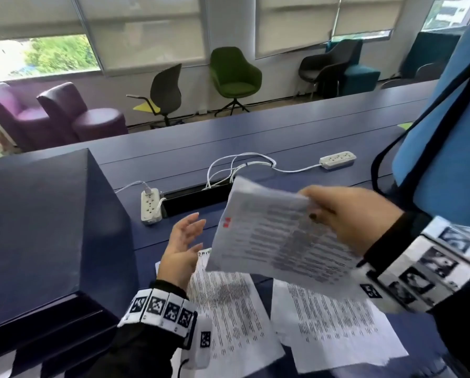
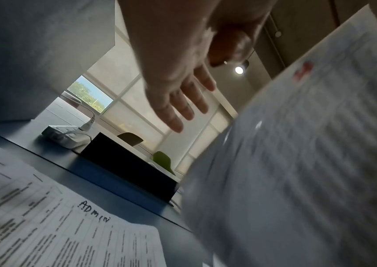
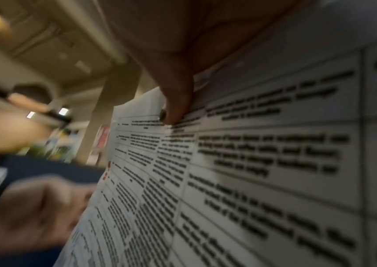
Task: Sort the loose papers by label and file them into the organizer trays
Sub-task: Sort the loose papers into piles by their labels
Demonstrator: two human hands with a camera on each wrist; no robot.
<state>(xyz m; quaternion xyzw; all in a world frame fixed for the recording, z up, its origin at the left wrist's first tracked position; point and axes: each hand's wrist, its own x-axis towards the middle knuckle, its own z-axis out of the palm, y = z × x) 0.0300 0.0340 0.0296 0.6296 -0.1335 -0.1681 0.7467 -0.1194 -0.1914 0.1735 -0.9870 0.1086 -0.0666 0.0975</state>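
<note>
— Papers first: where do they lie?
— One printed sheet (image 1: 277,241) is up in the air at about three o'clock from the left hand (image 1: 182,252), held by the right hand (image 1: 348,216); thumb on its printed face, the other fingers (image 1: 310,193) behind its far edge, so it is pinched; thin, limp, slightly curled, covered in blurred table text with a small red mark (image 1: 226,222) near its left edge; its long axis runs from ten o'clock down toward four o'clock.
— And the rest?
— Two sheets flat on the blue counter (image 1: 255,143); the left sheet (image 1: 228,317) under the left wrist bears a handwritten "ADMIN" at its top in the left wrist view, the right sheet (image 1: 334,328) lies just beside it at three o'clock.
— Any container?
— A dark blue box (image 1: 45,227) with flat matte faces stands at nine o'clock; whether it holds anything I cannot tell.
— The left hand?
— Fingers straight and spread, palm facing the held sheet, gripping nothing.
— Elsewhere on the counter?
— Two white power strips, one (image 1: 150,204) at twelve o'clock from the left hand, the other (image 1: 337,160) farther off at two o'clock, joined by looped white cable (image 1: 239,165).
</note>
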